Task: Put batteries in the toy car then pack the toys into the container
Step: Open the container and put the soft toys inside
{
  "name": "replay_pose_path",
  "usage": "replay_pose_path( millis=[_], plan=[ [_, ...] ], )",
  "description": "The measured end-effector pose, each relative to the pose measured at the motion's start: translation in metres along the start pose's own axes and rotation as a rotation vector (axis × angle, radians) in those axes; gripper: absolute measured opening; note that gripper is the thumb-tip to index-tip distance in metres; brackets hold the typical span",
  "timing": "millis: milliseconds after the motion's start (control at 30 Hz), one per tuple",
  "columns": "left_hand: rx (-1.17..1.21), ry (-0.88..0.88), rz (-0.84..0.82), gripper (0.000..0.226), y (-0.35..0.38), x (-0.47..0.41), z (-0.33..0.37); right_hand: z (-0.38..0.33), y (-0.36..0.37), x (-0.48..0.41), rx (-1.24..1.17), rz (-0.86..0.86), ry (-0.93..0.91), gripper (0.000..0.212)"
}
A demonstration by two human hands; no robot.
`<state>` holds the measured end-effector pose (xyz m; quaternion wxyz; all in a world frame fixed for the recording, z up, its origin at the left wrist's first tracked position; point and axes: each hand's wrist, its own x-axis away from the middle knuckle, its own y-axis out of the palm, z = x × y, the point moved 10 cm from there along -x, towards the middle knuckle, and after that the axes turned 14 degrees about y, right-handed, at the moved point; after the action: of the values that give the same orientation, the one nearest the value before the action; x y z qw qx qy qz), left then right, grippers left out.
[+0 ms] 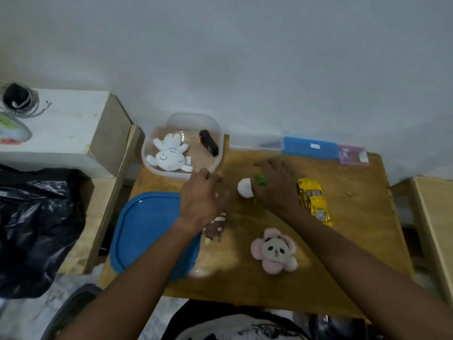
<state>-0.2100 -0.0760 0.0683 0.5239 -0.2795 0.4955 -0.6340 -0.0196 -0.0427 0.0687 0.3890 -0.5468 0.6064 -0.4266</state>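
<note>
A clear plastic container (219, 133) stands at the table's back left, holding a white plush bunny (169, 154) and a small black toy (208, 143). My left hand (203, 196) hovers just in front of the container, fingers loosely bent, with nothing visibly in it. My right hand (275, 184) lies over a white and green plush toy (245, 188) at the table's middle and its fingers curl on the green part. A yellow toy car (313, 201) lies right of that hand. A pink panda flower plush (274, 250) and a small brown toy (213, 229) sit nearer me.
The container's blue lid (147, 227) lies at the front left of the wooden table (355, 241). A blue box (310, 147) and a pink packet (353, 154) rest along the back wall. A white box (63, 128) and a black bag (31, 222) are to the left.
</note>
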Motion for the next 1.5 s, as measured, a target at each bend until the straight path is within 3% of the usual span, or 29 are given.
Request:
replay_pose_path(
  millis=[100,167,267,367,567,800,967,1067,1200,1500],
  plan=[
    [-0.023,-0.133,-0.131,0.057,0.029,0.031,0.018,0.026,-0.001,0.034,-0.012,-0.054,-0.049,0.036],
    [0.001,-0.237,-0.219,0.067,0.044,0.045,0.025,0.038,0.011,0.058,0.009,-0.21,-0.107,0.038],
    [0.07,-0.304,-0.267,0.07,0.06,0.057,0.032,0.062,0.041,0.097,0.116,-0.5,-0.141,0.065],
    [0.175,-0.341,-0.232,0.072,0.069,0.065,0.034,0.08,0.064,0.13,0.219,-0.645,-0.165,0.085],
    [0.282,-0.331,-0.159,0.073,0.063,0.067,0.04,0.072,0.056,0.12,-0.004,-0.532,-0.147,0.063],
    [0.287,-0.369,0.003,0.07,0.031,0.06,0.016,-0.012,-0.007,0.046,-0.177,-0.14,-0.284,0.091],
    [0.293,-0.363,0.055,0.071,0.016,0.053,-0.007,-0.041,0.026,0.005,-0.041,-0.228,-0.316,0.065],
    [0.328,-0.338,0.088,0.073,0.01,0.048,-0.018,-0.028,0.056,-0.007,0.173,-0.344,-0.192,0.082],
    [0.379,-0.274,0.139,0.076,0.0,0.034,-0.029,-0.017,0.08,-0.004,0.222,-0.537,-0.126,0.092],
    [0.422,-0.16,0.312,0.069,-0.041,0.001,-0.054,-0.014,0.062,-0.015,0.065,-0.4,-0.038,0.079]
  ],
)
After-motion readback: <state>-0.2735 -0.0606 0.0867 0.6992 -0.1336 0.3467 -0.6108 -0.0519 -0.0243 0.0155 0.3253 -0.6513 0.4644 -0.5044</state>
